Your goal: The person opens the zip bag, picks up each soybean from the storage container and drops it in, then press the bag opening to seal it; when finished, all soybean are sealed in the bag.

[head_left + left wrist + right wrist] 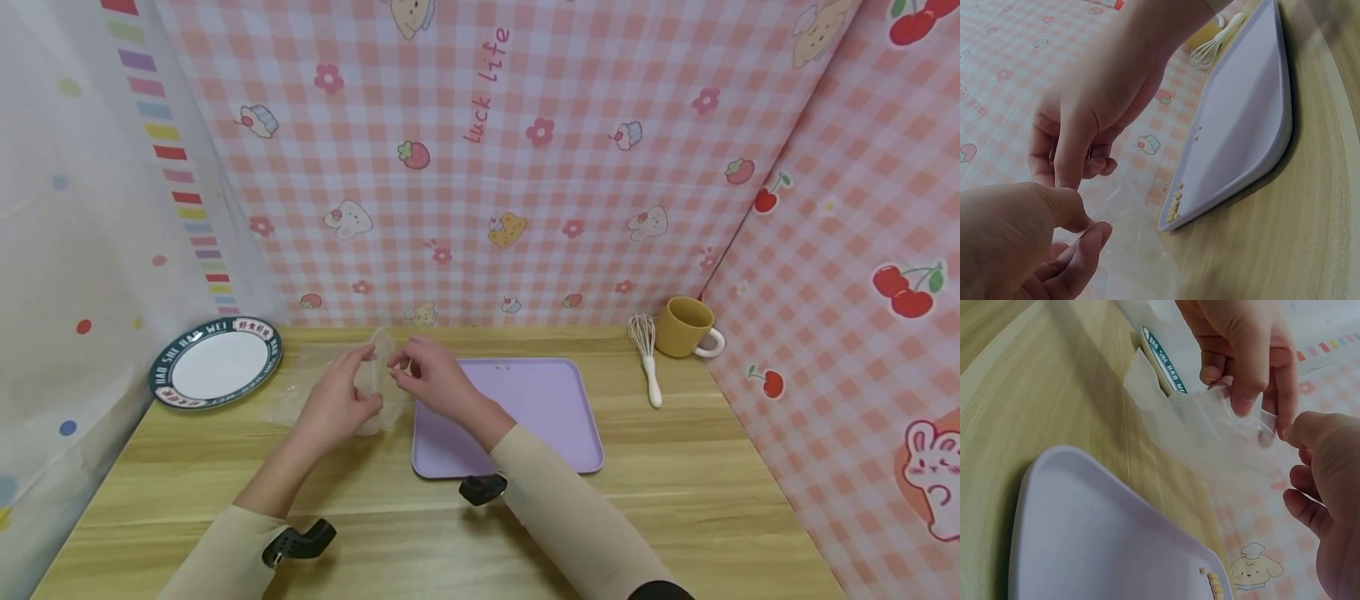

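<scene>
I read the head view as my widest and farthest: it looks forward and down from the near side of the worktop [420, 542] to its far edge, with both side edges in frame. My left wrist view sits close at the left hand [337, 404], rolled sideways, facing the right edge and the whisk [1207, 55]. My right wrist view, just as close at the right hand [435, 379], is rolled the other way, facing the left edge and the plate [1164, 362]. Those two share both hands, the clear bag [1204, 440] and the left side of the tray [525, 425].
</scene>
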`<state>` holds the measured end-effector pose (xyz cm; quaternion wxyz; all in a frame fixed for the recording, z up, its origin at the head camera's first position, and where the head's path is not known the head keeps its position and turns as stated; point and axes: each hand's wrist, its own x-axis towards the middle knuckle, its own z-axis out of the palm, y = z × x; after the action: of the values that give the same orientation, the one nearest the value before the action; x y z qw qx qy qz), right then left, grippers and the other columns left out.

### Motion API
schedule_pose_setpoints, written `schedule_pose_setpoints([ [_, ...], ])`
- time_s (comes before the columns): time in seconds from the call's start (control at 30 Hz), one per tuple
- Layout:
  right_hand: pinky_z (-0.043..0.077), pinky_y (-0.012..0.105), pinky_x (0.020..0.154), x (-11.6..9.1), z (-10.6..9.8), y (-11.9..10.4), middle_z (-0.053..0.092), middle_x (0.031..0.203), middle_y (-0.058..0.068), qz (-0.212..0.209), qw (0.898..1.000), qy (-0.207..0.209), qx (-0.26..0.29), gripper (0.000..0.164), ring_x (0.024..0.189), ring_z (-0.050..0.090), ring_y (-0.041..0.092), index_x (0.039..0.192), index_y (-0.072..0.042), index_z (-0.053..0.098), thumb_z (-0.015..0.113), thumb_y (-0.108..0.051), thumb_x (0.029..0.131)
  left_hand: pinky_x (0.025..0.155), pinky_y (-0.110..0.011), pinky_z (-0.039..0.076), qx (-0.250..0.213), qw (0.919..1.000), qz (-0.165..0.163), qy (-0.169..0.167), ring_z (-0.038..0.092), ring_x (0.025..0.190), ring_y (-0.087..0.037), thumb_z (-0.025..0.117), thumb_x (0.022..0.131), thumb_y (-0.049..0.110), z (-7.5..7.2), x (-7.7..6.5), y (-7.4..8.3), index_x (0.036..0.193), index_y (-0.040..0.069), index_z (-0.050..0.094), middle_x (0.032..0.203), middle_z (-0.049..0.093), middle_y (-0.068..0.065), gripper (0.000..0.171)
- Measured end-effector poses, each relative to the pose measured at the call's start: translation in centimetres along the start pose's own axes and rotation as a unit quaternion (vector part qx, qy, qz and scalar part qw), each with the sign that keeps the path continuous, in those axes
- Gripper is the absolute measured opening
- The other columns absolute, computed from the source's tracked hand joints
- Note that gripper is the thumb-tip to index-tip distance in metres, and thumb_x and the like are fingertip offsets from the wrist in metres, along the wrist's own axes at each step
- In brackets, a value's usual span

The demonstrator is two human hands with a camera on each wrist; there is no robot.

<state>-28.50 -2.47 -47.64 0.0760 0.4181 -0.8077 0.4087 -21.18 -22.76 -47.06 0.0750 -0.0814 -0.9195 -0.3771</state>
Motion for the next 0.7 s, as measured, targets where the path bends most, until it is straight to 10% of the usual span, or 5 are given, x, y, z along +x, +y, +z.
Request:
schedule_pose_setpoints([
  [0.7,0.048,0.022,0.07,-0.1,-0.7,-0.2,0.066,0.106,0.005,0.037,0.999,-0.008,0.012,0.015,0.08,0.056,0.013,0.119,-0.002,0.077,0.076,-0.005,0.104,0.062,-0.032,0.057,-0.005,0.9999,-0.015,-0.002,0.065,0.073,-0.017,0.078,0.086,0.001,-0.1,0.0,0.1,0.163,-0.002,0.046,0.156,0.055,-0.023,0.084],
])
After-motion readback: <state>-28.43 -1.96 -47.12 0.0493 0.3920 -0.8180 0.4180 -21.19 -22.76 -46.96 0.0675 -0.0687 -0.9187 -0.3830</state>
